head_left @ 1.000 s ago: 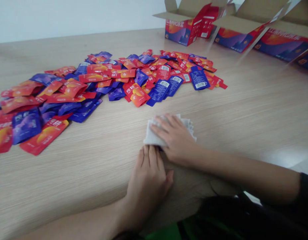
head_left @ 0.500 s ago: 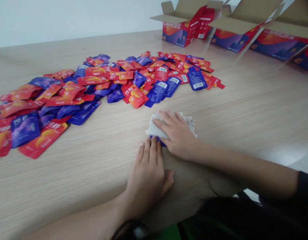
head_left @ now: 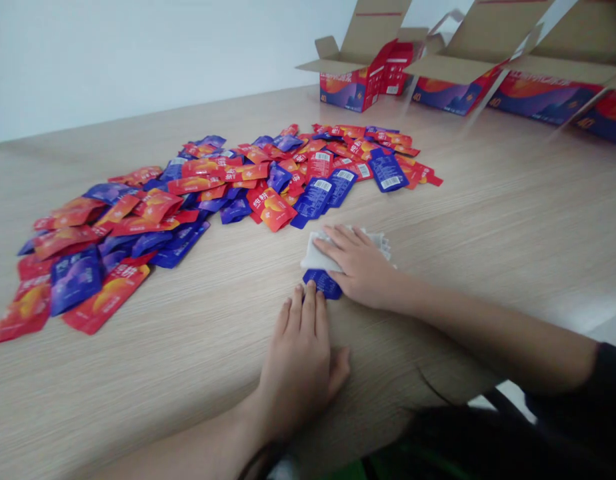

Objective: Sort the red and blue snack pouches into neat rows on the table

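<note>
My right hand (head_left: 361,267) lies flat, fingers stretched out, on a white cloth (head_left: 315,257) that covers most of a blue sachet (head_left: 322,283) on the wooden table (head_left: 488,220). Only the near end of the sachet shows. My left hand (head_left: 301,353) rests flat on the table just in front of it, and its fingertips touch the near edge of the sachet. Neither hand grips anything.
A wide spread of red, orange and blue sachets (head_left: 198,193) covers the table to the left and behind the hands. Several open red-and-blue cardboard boxes (head_left: 361,80) stand along the far right edge. A pale wall rises behind the table.
The right hand has slid the cloth away from me, uncovering the near end of the blue sachet. The left hand has stayed put, and the camera has tilted up slightly.
</note>
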Demonstrator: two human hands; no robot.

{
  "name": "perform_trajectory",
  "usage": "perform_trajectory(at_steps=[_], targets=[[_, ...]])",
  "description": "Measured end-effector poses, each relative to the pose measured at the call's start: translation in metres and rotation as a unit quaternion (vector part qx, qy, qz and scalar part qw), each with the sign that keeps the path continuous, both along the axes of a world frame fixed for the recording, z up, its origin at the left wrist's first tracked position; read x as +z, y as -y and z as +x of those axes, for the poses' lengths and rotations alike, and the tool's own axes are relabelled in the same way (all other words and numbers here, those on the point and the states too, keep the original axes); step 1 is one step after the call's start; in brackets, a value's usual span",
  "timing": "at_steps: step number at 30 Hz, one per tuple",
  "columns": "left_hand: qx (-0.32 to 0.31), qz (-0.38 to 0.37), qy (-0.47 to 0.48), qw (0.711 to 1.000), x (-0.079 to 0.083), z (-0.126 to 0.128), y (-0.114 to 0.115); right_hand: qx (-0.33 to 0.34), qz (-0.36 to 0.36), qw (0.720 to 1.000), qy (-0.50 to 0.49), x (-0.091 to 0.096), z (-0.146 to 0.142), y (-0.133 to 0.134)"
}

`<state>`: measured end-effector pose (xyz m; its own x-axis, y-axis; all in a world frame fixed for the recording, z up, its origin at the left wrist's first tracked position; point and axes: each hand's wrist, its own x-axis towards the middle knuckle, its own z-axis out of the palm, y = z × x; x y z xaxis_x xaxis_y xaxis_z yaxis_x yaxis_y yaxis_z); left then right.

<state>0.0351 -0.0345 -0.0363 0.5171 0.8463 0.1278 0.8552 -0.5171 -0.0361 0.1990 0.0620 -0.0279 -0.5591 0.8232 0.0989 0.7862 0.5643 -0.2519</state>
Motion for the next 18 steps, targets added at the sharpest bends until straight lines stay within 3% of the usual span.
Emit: perform_trajectory(at_steps=[2, 4, 7, 9, 13, 15, 18], targets=[[0.003, -0.005, -0.008, 1.000, 0.001, 0.001, -0.003, 0.058, -0.008, 0.998, -0.005, -0.002, 0.001, -0.004], [0.018, -0.006, -0.019, 1.000, 0.005, 0.004, -0.008, 0.072, -0.018, 0.997, -0.020, -0.001, 0.004, -0.012], [0.043, 0.004, -0.016, 0.999, 0.015, 0.015, -0.018, 0.005, -0.041, 0.995, -0.086, 0.007, 0.018, -0.034], [0.022, 0.004, 0.004, 1.000, 0.019, 0.026, -0.027, -0.045, -0.030, 0.989, -0.135, 0.019, 0.035, -0.049], [-0.035, -0.044, 0.032, 0.998, 0.011, 0.047, -0.055, -0.125, 0.108, 0.980, -0.113, 0.038, 0.080, -0.067], [-0.036, -0.070, 0.037, 0.996, 0.003, 0.054, -0.074, -0.136, 0.148, 0.976, -0.080, 0.037, 0.099, -0.069], [-0.030, -0.080, 0.047, 0.995, -0.006, 0.057, -0.107, -0.130, 0.134, 0.981, -0.046, 0.017, 0.118, -0.068]])
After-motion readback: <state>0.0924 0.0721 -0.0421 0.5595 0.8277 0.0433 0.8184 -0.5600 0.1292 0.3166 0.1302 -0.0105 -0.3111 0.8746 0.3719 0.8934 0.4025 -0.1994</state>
